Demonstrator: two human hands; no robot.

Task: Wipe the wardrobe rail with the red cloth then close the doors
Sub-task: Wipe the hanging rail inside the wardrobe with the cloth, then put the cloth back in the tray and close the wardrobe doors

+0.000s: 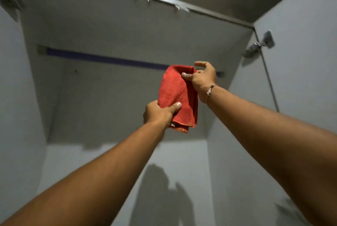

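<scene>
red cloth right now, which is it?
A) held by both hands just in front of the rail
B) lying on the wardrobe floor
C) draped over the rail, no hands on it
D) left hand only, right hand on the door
A: the left hand pinches the lower part of the red cloth and the right hand grips its top edge, in front of the blue rail.
</scene>
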